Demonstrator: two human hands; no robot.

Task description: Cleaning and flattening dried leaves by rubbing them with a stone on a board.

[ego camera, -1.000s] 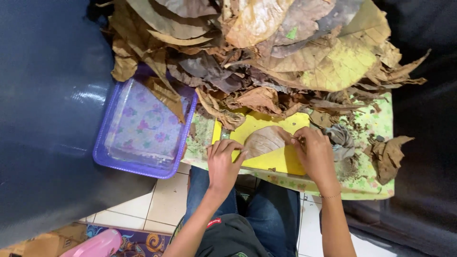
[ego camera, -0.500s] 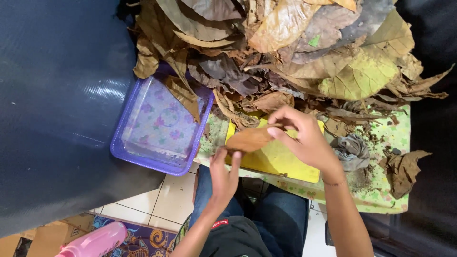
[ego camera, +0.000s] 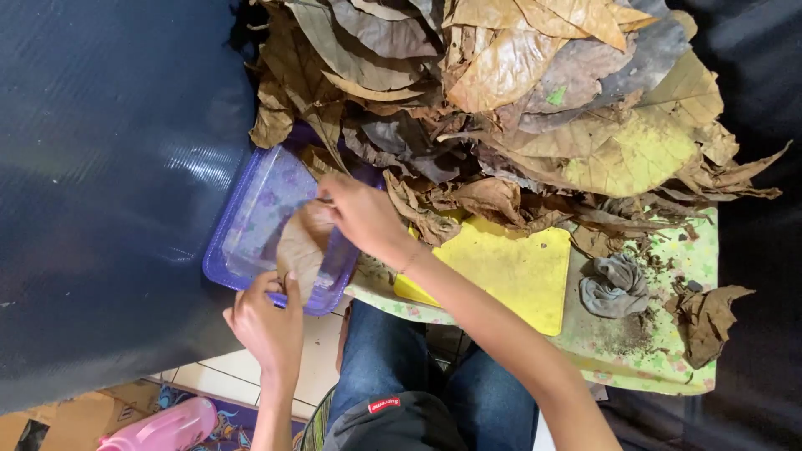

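My right hand (ego camera: 363, 215) and my left hand (ego camera: 267, 317) both grip a brown dried leaf (ego camera: 302, 246), holding it over the near right corner of a purple plastic tray (ego camera: 242, 221). The right hand pinches the leaf's upper end, the left hand its lower end at the tray's rim. Beside the tray lies a yellow cutting board (ego camera: 505, 271) on a small table with a green patterned cover (ego camera: 677, 351). A large pile of dried brown and yellow leaves (ego camera: 518, 108) fills the far side of the table and overhangs the tray's far edge.
A crumpled grey cloth (ego camera: 614, 286) lies right of the board amid leaf crumbs. One torn leaf (ego camera: 710, 317) sits at the table's right edge. Dark sheeting (ego camera: 100, 184) covers the left. Below are floor tiles, my jeans-clad knees and a pink object (ego camera: 163, 426).
Both hands lifted the leaf off the yellow board and carried it left to the purple tray. The view has shifted with them.
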